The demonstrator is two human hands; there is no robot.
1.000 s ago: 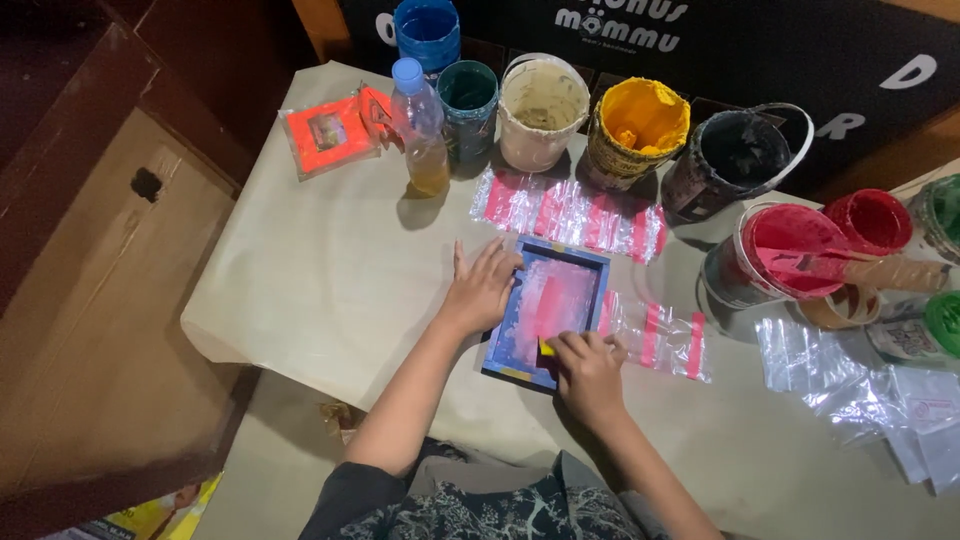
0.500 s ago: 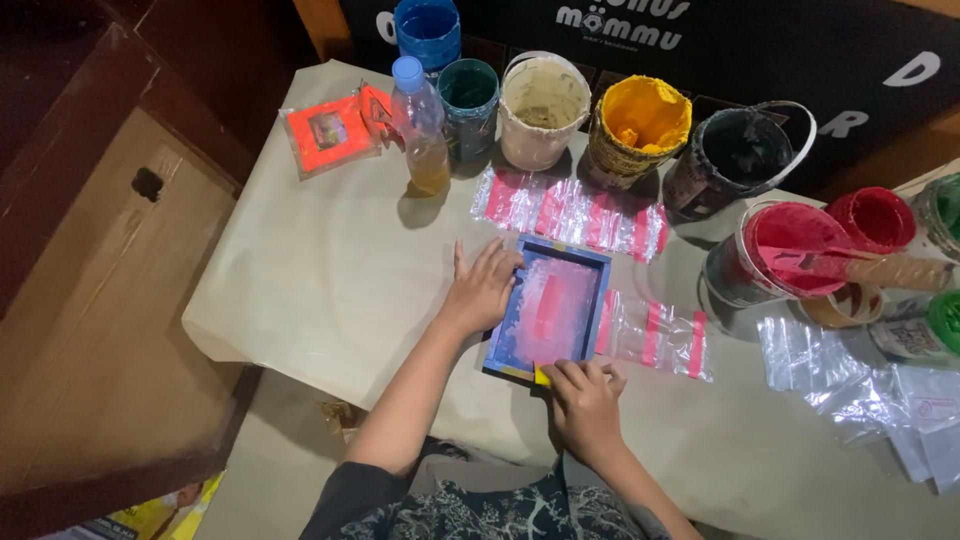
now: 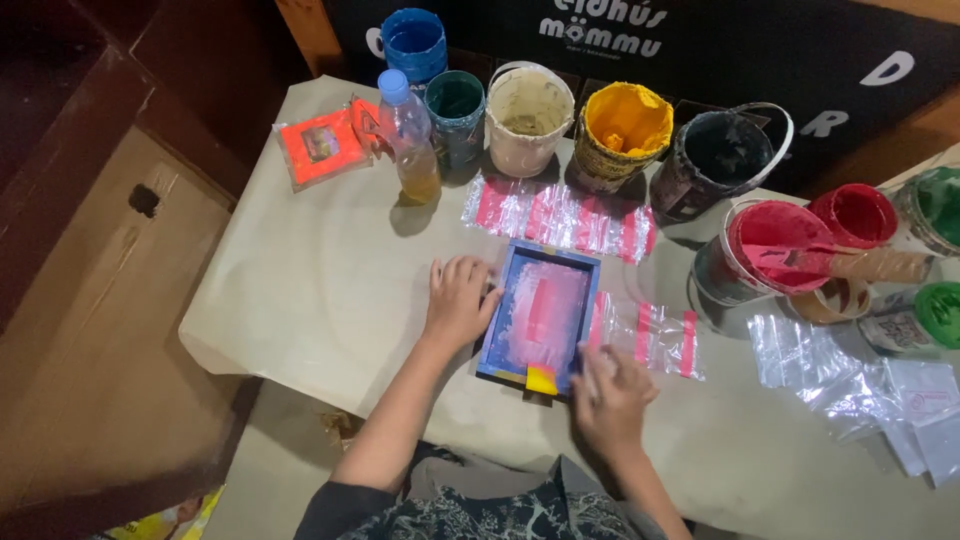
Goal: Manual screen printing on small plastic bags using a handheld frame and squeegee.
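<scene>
Head view: at centre frame we press our left hand, fingers spread flat, on the blue-framed printing screen on the counter; our right hand curls, seemingly empty, beside the yellow squeegee at its lower edge. Pink ink already covers the mesh; printed bags lie above.

A bench covered in pale beige paper fills the middle of the view, its near left corner rounded where the paper folds over the edge. To its left stands a large flat sheet of brown cardboard with a dark hole cut in it, leaning beside dark reddish-brown wooden boards at the upper left. Behind the bench runs a black banner with white lettering, a strip of warm brown wood shows at the far right, and the light is soft and even.
</scene>
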